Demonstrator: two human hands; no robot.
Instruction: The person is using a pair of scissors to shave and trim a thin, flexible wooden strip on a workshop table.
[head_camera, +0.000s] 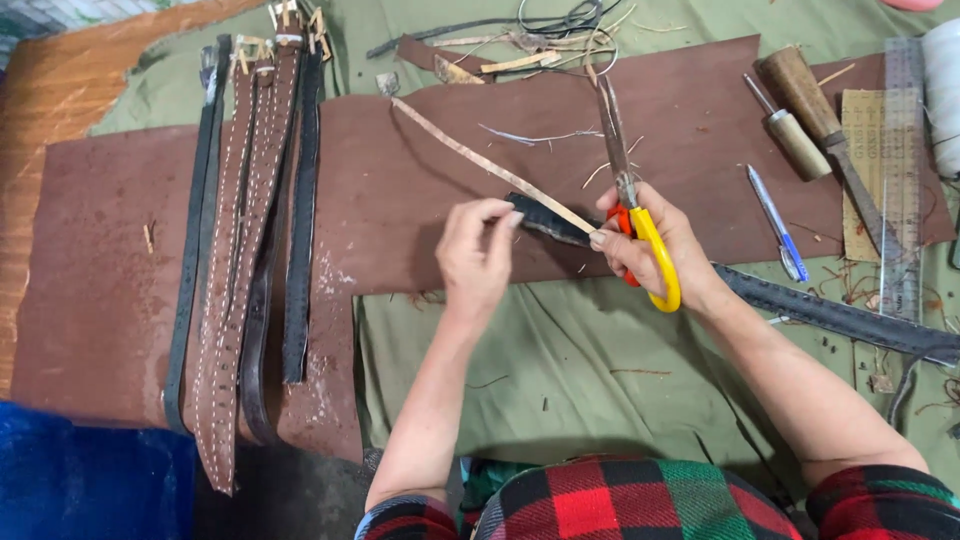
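I see soft, even daylight over the whole worktop, with no strong glare. Shadows are weak and short, falling just under the forearms onto the green cloth (560, 340). The centre is fairly sharp; the edges bend slightly, and the blue corner (90, 480) looks dark and soft.

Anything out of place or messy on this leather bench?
Mostly offcut litter: thin trimmings and threads lie scattered over the brown leather sheet and green cloth. The right hand holds yellow-handled scissors; the left hand pinches a dark strap.
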